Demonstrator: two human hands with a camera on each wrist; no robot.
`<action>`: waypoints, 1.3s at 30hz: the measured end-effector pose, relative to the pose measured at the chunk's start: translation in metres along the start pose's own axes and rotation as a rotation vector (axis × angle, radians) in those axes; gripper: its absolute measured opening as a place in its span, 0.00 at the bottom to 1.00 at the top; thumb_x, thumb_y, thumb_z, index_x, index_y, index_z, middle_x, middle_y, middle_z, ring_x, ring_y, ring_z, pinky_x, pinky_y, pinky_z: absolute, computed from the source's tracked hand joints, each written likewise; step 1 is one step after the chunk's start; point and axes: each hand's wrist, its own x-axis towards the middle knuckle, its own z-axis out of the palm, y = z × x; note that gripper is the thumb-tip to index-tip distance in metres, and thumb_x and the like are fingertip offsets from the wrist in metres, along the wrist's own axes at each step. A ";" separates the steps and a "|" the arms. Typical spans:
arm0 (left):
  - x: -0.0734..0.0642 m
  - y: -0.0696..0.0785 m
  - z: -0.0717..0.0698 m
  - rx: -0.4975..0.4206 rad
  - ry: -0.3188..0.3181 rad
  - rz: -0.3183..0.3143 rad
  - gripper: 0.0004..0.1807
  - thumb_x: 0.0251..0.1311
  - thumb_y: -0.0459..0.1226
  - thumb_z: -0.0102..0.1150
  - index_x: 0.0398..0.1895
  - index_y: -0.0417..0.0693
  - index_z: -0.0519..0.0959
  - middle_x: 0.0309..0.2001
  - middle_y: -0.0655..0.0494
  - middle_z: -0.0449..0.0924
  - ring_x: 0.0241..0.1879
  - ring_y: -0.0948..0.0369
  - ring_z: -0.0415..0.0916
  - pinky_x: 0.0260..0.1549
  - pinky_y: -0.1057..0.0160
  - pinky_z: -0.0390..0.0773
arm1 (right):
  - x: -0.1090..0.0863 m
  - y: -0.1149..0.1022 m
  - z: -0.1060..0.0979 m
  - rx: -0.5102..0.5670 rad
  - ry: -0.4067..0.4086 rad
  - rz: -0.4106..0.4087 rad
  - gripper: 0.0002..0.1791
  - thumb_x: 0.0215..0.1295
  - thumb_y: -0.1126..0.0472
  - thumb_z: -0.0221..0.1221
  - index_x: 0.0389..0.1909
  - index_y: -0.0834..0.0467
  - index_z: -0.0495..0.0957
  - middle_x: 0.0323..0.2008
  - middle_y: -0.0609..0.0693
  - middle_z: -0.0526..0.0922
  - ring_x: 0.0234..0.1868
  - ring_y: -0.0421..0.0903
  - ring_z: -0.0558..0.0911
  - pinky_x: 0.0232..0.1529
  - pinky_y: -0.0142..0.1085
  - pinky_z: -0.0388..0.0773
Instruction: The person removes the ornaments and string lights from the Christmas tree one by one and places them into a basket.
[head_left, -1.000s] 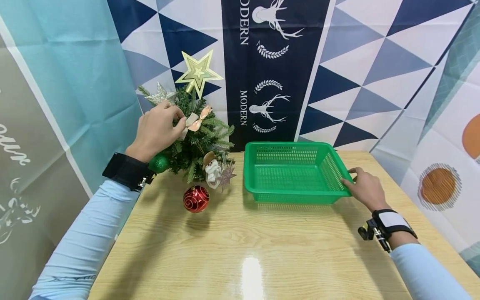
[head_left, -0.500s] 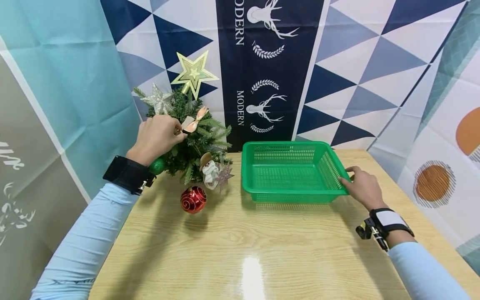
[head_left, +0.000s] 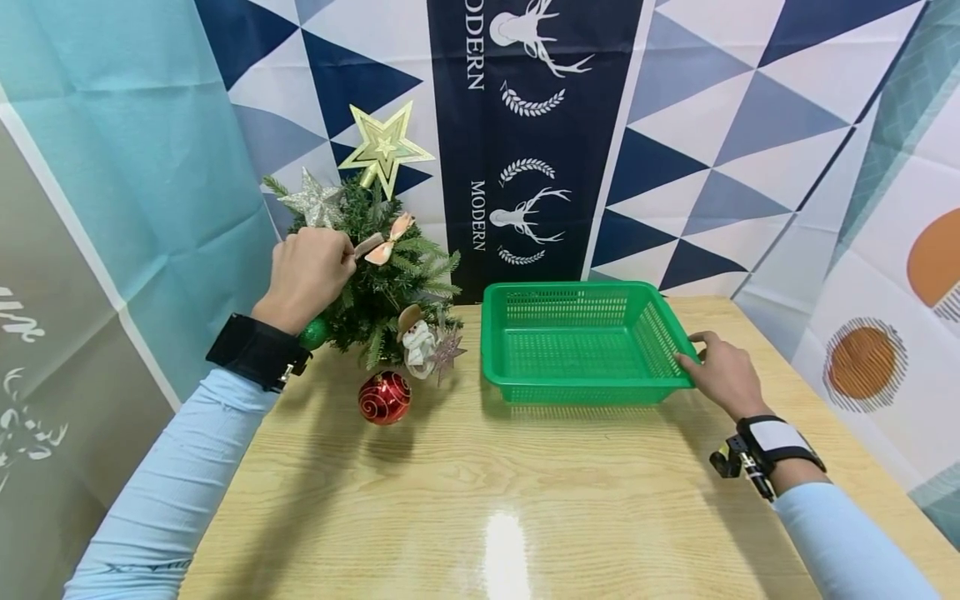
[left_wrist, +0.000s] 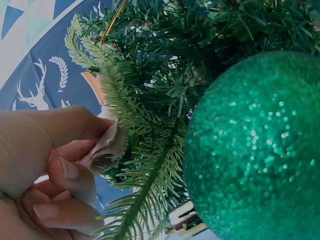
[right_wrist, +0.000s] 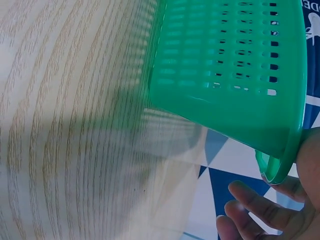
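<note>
My left hand [head_left: 309, 271] pinches the beige cloth part of a bow [head_left: 390, 242] on the front of a small Christmas tree [head_left: 420, 275]. Between thumb and forefinger, the folded cloth [left_wrist: 110, 150] shows close up in the left wrist view, beside a green needle branch. A glittery green ball [left_wrist: 260, 145] hangs near that wrist. At the other side, my right hand [head_left: 726, 375] holds the right rim of a green plastic basket [head_left: 577, 385], thumb over the rim. Its other fingers [right_wrist: 267, 210] spread loosely below the rim in the right wrist view.
The tree also bears a gold star [head_left: 386, 148] on top, a silver star [head_left: 311, 200], a snowman [head_left: 417, 346], a pinkish star [head_left: 447, 353] and a red ball [head_left: 385, 397] low in front. A patterned cloth [head_left: 675, 167] hangs behind the wooden table [head_left: 600, 492].
My left hand has lowered slightly, uncovering more of the silver star, and the beige cloth now looks narrower in its pinch. The view has shifted a little; my right hand stays on the basket rim.
</note>
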 end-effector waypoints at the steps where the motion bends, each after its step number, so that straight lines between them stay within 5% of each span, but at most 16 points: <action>1: 0.000 0.000 0.000 0.000 0.003 0.000 0.10 0.69 0.32 0.58 0.35 0.43 0.90 0.29 0.46 0.84 0.24 0.46 0.76 0.19 0.48 0.71 | 0.000 0.000 0.000 -0.001 0.000 0.000 0.31 0.75 0.53 0.60 0.62 0.77 0.69 0.38 0.73 0.82 0.32 0.64 0.82 0.25 0.49 0.75; 6: -0.002 0.001 -0.004 0.023 -0.018 0.016 0.04 0.67 0.33 0.67 0.35 0.43 0.89 0.29 0.47 0.85 0.25 0.47 0.77 0.21 0.48 0.72 | 0.000 0.000 -0.001 -0.002 0.002 0.001 0.31 0.75 0.53 0.60 0.62 0.77 0.69 0.34 0.69 0.83 0.30 0.61 0.82 0.23 0.45 0.73; 11: -0.002 0.003 -0.004 0.063 -0.019 0.049 0.10 0.69 0.32 0.63 0.28 0.42 0.85 0.24 0.46 0.80 0.22 0.45 0.75 0.19 0.47 0.72 | -0.001 0.000 -0.001 -0.005 -0.011 0.020 0.31 0.75 0.53 0.60 0.63 0.77 0.68 0.33 0.69 0.83 0.27 0.58 0.82 0.22 0.44 0.73; 17: 0.000 0.004 -0.003 0.038 0.062 0.033 0.11 0.70 0.29 0.57 0.29 0.39 0.86 0.25 0.43 0.80 0.23 0.44 0.75 0.20 0.45 0.72 | -0.001 0.000 0.000 -0.006 -0.007 0.022 0.31 0.74 0.54 0.60 0.62 0.77 0.69 0.43 0.76 0.82 0.30 0.62 0.83 0.24 0.47 0.76; 25: 0.002 0.008 -0.002 -0.100 0.205 0.017 0.07 0.71 0.33 0.63 0.41 0.36 0.85 0.34 0.39 0.83 0.29 0.39 0.79 0.26 0.41 0.76 | -0.003 -0.001 -0.001 0.006 -0.009 0.044 0.32 0.76 0.52 0.58 0.64 0.76 0.67 0.29 0.66 0.83 0.26 0.58 0.81 0.22 0.44 0.73; 30: 0.005 0.016 0.000 -0.112 0.186 0.006 0.10 0.73 0.36 0.60 0.42 0.35 0.83 0.35 0.40 0.81 0.31 0.40 0.78 0.28 0.41 0.77 | -0.004 -0.003 0.000 0.018 -0.024 0.063 0.33 0.77 0.51 0.57 0.66 0.75 0.66 0.20 0.55 0.79 0.22 0.53 0.77 0.21 0.41 0.68; 39: 0.012 0.038 0.011 -0.129 0.167 0.081 0.08 0.70 0.33 0.64 0.46 0.37 0.84 0.36 0.42 0.85 0.31 0.43 0.81 0.29 0.46 0.78 | -0.006 -0.002 0.003 0.027 -0.017 0.073 0.32 0.77 0.51 0.57 0.66 0.74 0.66 0.29 0.65 0.83 0.24 0.56 0.80 0.20 0.42 0.70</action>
